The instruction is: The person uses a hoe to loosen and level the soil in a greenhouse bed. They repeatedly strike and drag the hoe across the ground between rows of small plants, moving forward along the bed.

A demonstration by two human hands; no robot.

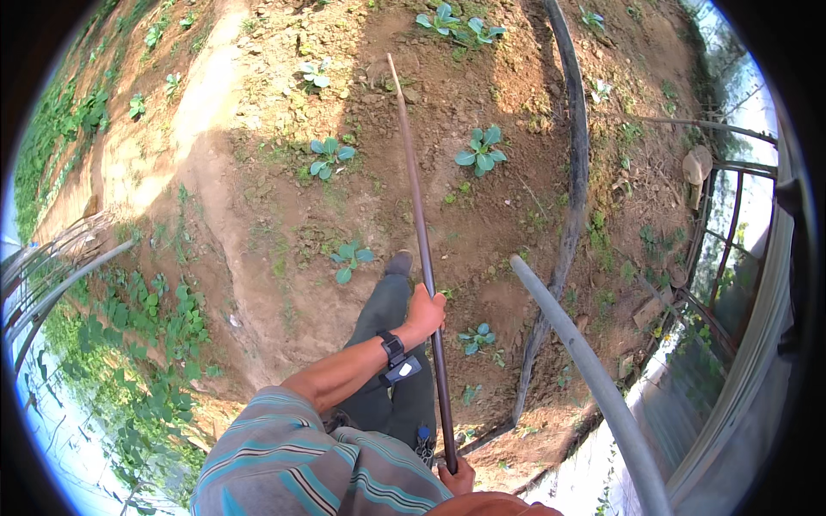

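Note:
A long brown wooden pole (420, 215) runs from close by my body out over the soil, and its far end is paler and narrower. My left hand (423, 314), with a black watch on the wrist, is closed around the pole at about the middle. Lower down, my right hand (457, 476) grips the pole's near end, partly cut off by the picture's lower edge. Whether the far tip touches the ground I cannot tell. Young leafy cabbage-like plants stand on both sides of the pole, one (329, 157) to its left and another (480, 151) to its right.
My boot (399, 263) is beside a seedling (351, 261). A dark hose-like length (575, 172) lies along the soil at right, and a grey pipe (594, 365) slants up in front of it. Vines (155, 318) grow at left; a metal frame (731, 241) stands far right.

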